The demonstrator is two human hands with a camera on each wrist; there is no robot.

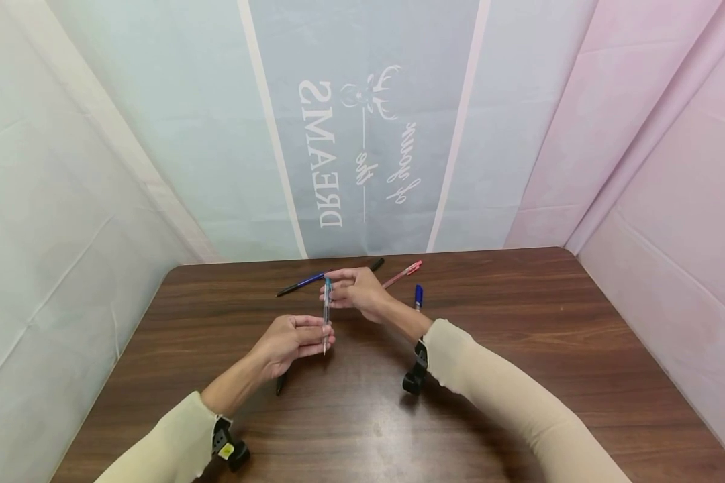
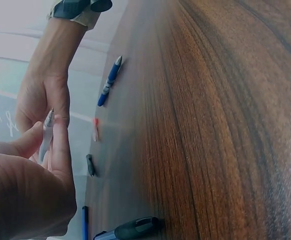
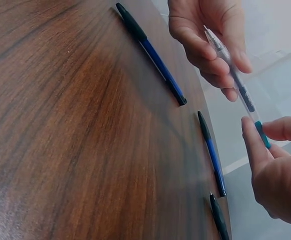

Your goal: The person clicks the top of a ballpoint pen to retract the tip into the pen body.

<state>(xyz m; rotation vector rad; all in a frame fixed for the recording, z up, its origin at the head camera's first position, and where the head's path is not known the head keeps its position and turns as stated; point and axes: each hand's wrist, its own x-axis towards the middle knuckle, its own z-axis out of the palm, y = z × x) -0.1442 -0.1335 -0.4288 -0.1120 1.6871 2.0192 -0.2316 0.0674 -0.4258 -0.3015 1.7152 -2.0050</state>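
A clear pen with a teal end is held up above the table between both hands, tip pointing down toward the viewer. My left hand pinches it near the tip with thumb and fingers. At the far end, the thumb and fingers of my right hand pinch the teal part. In the right wrist view the pen's clear barrel runs from one hand to the other. Beneath my left hand lies a blue pen with a black grip, mostly hidden in the head view.
Behind the hands on the wooden table lie another blue-and-black pen, a black pen partly hidden by my right hand, and a red pen. A blue pen lies beyond my right wrist. Fabric walls border the table.
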